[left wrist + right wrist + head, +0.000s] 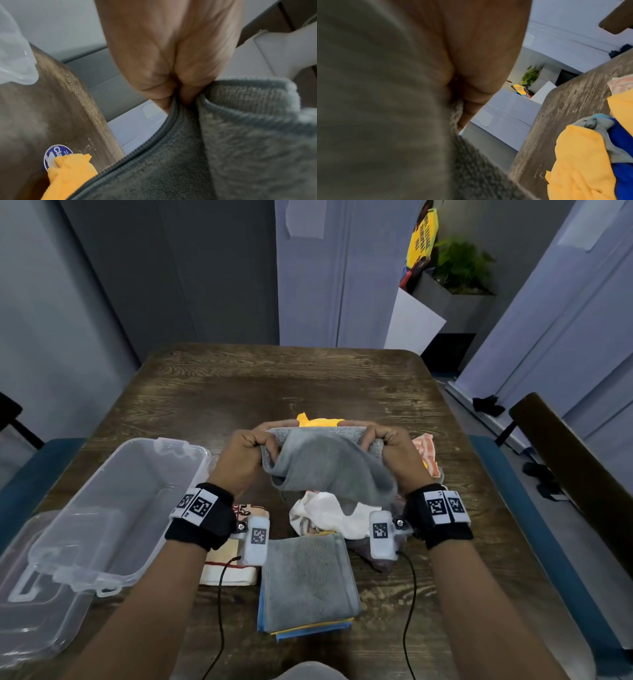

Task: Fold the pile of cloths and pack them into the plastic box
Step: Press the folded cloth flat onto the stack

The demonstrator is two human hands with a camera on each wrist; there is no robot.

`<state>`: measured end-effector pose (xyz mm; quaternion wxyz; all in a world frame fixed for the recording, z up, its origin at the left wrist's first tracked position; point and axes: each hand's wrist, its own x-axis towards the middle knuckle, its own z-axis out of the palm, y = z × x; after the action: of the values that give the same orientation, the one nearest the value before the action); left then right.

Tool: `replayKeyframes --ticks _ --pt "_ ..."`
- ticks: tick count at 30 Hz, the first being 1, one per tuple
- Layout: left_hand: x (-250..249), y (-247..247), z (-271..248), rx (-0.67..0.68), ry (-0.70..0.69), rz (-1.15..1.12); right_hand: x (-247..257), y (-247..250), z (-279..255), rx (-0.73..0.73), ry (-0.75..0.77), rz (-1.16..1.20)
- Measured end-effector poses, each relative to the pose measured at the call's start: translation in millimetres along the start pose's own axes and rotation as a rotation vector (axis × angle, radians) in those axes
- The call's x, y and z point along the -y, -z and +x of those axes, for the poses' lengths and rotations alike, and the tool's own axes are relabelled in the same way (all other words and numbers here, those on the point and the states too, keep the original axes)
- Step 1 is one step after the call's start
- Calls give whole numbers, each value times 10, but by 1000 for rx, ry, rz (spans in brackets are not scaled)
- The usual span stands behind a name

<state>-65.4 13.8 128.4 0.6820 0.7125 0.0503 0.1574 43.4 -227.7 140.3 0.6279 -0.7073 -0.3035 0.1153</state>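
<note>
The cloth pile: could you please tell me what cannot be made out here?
Head view: the grey cloth, gripped by the left hand and right hand, hides most of the pile; count unclear.
Left wrist: the yellow cloth covers part of the sticker.
Right wrist: blurred grey cloth hides the fingertips.

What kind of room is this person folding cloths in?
Likely an office or meeting room, though not certainly: a worn wooden table, pale blue-grey wall panels behind it, and a potted plant in a grey planter beside a yellow sign.
</note>
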Motion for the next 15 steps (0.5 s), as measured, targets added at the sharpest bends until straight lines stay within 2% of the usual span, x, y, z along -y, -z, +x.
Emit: replayKeyframes --ticks 2,7,15 --pt "-48 -35 -22 20 -46 84 -64 -5 25 -14 9 -63" --pt "-55 60 39 48 -28 174 -16 4 31 36 39 -111" --pt "-204 219 172 76 -153 257 155 154 174 -31 130 -111"
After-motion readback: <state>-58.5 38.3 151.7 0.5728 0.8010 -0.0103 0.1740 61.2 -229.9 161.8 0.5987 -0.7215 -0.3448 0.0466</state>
